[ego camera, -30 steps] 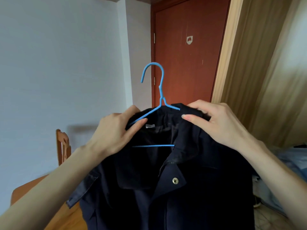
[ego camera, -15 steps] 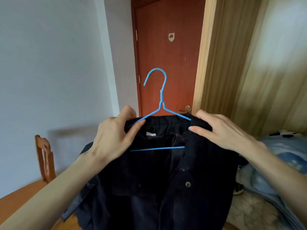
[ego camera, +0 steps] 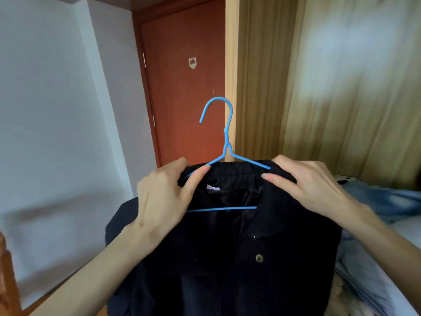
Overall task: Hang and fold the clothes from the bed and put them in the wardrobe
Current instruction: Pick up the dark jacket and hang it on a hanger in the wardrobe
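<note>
A dark navy shirt (ego camera: 227, 258) with brass buttons hangs on a blue wire hanger (ego camera: 225, 137), held up in front of me. My left hand (ego camera: 164, 201) pinches the shirt's left shoulder and the hanger's left arm near the collar. My right hand (ego camera: 312, 185) grips the right shoulder of the shirt over the hanger's right arm. The hanger's hook stands upright and free above the collar. The shirt's lower part runs out of the frame.
A red-brown door (ego camera: 184, 83) is straight ahead, with a light wooden panel (ego camera: 255, 76) beside it on the right. Beige curtains (ego camera: 360, 87) hang at the right. Blue bedding and clothes (ego camera: 378, 224) lie at the lower right. A wooden chair edge (ego camera: 6, 281) shows at lower left.
My view has swung to the right, so the door and chair slid left and the bed came into sight. Both hands keep their hold on the shirt and hanger.
</note>
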### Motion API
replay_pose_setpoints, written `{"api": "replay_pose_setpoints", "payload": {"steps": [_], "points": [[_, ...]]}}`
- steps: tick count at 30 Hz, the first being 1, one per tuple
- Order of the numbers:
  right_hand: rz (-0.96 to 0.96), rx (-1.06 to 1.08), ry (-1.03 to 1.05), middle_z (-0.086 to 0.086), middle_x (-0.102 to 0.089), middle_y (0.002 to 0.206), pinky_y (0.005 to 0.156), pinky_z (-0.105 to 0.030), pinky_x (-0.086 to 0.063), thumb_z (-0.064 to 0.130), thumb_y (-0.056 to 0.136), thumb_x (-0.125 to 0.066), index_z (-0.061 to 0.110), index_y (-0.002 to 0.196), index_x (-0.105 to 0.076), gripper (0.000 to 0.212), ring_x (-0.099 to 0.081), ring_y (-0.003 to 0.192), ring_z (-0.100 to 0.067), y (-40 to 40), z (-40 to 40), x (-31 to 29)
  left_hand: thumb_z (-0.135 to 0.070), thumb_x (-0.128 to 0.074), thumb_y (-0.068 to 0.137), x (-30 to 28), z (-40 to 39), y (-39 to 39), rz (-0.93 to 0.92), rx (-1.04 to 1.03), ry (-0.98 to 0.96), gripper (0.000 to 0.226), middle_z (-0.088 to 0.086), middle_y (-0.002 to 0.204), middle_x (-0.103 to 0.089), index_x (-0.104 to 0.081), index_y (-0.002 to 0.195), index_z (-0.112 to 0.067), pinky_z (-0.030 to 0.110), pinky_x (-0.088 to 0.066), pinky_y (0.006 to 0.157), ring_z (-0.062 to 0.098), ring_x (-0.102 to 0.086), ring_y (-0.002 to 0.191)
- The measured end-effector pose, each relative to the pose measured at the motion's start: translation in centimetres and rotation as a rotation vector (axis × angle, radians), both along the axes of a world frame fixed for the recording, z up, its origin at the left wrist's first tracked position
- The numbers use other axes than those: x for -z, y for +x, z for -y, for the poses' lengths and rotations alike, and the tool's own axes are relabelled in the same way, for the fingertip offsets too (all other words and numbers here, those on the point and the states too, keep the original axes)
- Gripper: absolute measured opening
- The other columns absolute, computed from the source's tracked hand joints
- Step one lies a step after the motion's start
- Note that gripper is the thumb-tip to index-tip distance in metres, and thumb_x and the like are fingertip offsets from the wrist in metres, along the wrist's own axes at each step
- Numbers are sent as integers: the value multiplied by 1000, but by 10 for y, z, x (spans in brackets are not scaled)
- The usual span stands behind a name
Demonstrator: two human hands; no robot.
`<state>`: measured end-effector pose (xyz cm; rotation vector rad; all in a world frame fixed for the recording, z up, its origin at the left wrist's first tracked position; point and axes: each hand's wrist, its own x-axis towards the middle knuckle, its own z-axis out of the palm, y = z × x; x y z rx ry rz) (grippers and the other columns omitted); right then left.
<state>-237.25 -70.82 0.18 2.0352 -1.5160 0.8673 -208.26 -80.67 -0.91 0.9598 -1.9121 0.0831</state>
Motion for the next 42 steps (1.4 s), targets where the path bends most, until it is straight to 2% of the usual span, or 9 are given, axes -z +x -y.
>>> {"api": "replay_pose_setpoints", "payload": {"steps": [4,9,15,18,21,28,33,38,42], "points": [[45,72,12,5,-51,65,59,-37,-42,68,101,-40,24,99,-52,46,-51,61,-22,-35,-12,-25,-70,-36,100,-19,10,-44,26,48,-95,57,-2,48,-42,-36,71,-21,32,-36,46,26,-47,48],[47,153,-14,3,-55,64,63,-40,-47,75,97,-38,27,103,-57,52,-51,60,-20,-82,-29,-71,-65,-31,102,-58,27,-106,44,131,-240,46,-3,46,-41,-39,86,-23,31,-34,44,31,-49,45],[-18,300,-88,3,-59,69,61,-47,-50,74,99,-37,30,102,-54,47,-54,60,-20,-137,-53,-139,-58,-34,104,-117,38,-194,7,168,-365,46,-8,46,-31,-36,78,-20,28,-20,44,32,-39,44],[5,362,-143,2,-58,61,56,-47,-51,68,98,-45,30,102,-58,40,-54,55,-20,-161,-67,-169,-57,-34,105,-144,40,-237,-37,232,-374,47,-7,49,-36,-34,77,-20,31,-24,45,29,-44,47],[-1,442,-170,-1,-56,59,54,-46,-52,76,97,-41,33,101,-56,45,-53,53,-20,-184,-80,-191,-54,-36,106,-166,39,-278,-73,313,-390,45,-5,59,-42,-33,79,-19,33,-33,48,25,-47,53],[27,611,-152,4,-54,64,63,-47,-55,75,92,-37,35,105,-51,43,-56,64,-23,-214,-90,-224,-47,-29,108,-204,46,-352,-67,389,-474,29,-12,70,-39,-24,85,-32,38,-44,51,22,-40,55],[-12,677,-159,1,-59,81,71,-42,-53,64,100,-39,37,123,-55,39,-60,81,-31,-212,-81,-254,-44,-32,110,-230,65,-386,-110,425,-397,31,-11,72,-41,-25,82,-32,37,-37,59,12,-43,60],[-77,757,-204,0,-57,84,66,-41,-49,58,105,-41,27,114,-59,37,-58,82,-33,-196,-53,-277,-41,-36,111,-254,97,-393,-170,495,-352,32,-12,77,-44,-31,79,-37,32,-33,66,5,-49,73],[-92,802,-204,0,-51,80,56,-37,-38,52,107,-45,19,106,-59,35,-51,74,-31,-179,-20,-290,-42,-34,111,-263,122,-389,-235,514,-265,34,-5,79,-51,-40,83,-24,36,-38,68,13,-51,76]]}}
